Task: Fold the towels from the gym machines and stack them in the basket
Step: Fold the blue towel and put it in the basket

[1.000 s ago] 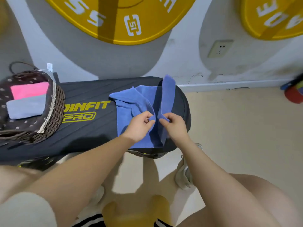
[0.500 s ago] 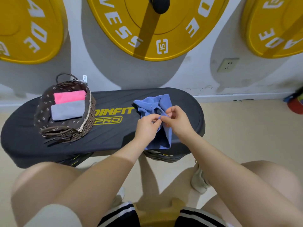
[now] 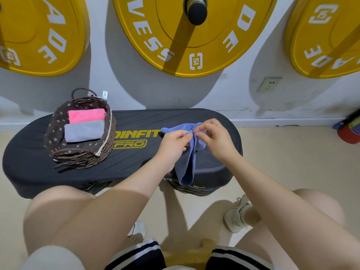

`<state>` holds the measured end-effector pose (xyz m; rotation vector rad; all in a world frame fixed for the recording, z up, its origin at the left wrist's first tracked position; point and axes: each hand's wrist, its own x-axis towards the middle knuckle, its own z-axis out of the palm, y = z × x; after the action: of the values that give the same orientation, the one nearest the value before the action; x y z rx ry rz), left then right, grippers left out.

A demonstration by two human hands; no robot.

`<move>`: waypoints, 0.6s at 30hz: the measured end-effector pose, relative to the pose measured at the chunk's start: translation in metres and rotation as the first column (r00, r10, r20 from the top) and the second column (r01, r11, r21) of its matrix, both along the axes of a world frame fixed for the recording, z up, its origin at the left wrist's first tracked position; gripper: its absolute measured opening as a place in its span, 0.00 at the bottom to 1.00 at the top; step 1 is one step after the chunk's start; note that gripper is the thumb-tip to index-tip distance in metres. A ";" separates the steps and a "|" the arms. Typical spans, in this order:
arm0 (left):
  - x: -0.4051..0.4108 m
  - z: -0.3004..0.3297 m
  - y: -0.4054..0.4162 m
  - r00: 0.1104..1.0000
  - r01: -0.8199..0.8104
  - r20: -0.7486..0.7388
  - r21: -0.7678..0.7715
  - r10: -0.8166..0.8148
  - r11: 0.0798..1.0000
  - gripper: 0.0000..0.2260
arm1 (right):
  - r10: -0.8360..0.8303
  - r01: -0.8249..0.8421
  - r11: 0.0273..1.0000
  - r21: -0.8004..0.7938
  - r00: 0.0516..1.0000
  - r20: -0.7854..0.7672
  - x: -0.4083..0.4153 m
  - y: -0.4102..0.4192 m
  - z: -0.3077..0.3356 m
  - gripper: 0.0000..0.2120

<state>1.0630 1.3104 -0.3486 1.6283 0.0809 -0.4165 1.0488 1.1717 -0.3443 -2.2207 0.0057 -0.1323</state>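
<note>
Both hands meet over the right part of the black padded worktop [image 3: 136, 162], each pinching the same bunched edge of the blue towel [image 3: 187, 164]. The left hand [image 3: 173, 142] nips the fabric between thumb and forefinger; the right hand [image 3: 215, 136], which wears a ring, pinches just beside it, its other fingers loosely curled. Their fingertips all but touch. From the pinch the towel hangs in a narrow, gathered fall toward the near side, its lower end draping past the worktop's near edge, while another part lies crumpled on the pad on the far side of the hands.

At the left of the worktop stands the wicker basket [image 3: 105, 151] with a dotted liner. Inside lie a folded pink towel [image 3: 86, 115], farther off, and a folded grey towel [image 3: 83, 131], nearer, side by side and touching.

By my reading the blue towel is not yet folded; the hands look to be hunting for corners or matching an edge. The risks come from that. With both pinches so close together, the cloth hangs as a rope, and a fold made from here would likely come out skewed or lumpy. The trailing end over the near edge could pull the rest down to the floor if either pinch loosens. A bulky fold might also sit unevenly on the two towels in the basket and slump against the liner.
</note>
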 end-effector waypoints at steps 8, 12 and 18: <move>-0.001 -0.003 0.002 0.999 0.043 0.016 0.033 -0.043 0.999 0.10 | 0.213 -0.195 0.935 -0.295 0.977 0.030 0.004 -0.008 0.009 0.04; -0.005 -0.002 0.004 0.995 0.092 0.043 0.076 -0.095 0.993 0.10 | 0.191 -0.193 0.949 -0.250 0.981 -0.033 0.003 -0.002 0.013 0.05; -0.007 -0.001 0.004 0.987 0.157 0.023 0.133 -0.162 0.979 0.10 | 0.230 -0.227 0.927 -0.298 0.973 -0.025 0.003 -0.002 0.010 0.03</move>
<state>1.0562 1.3146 -0.3492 1.7777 -0.0498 -0.5150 1.0520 1.1699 -0.3343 -2.5037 -0.2980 -0.0159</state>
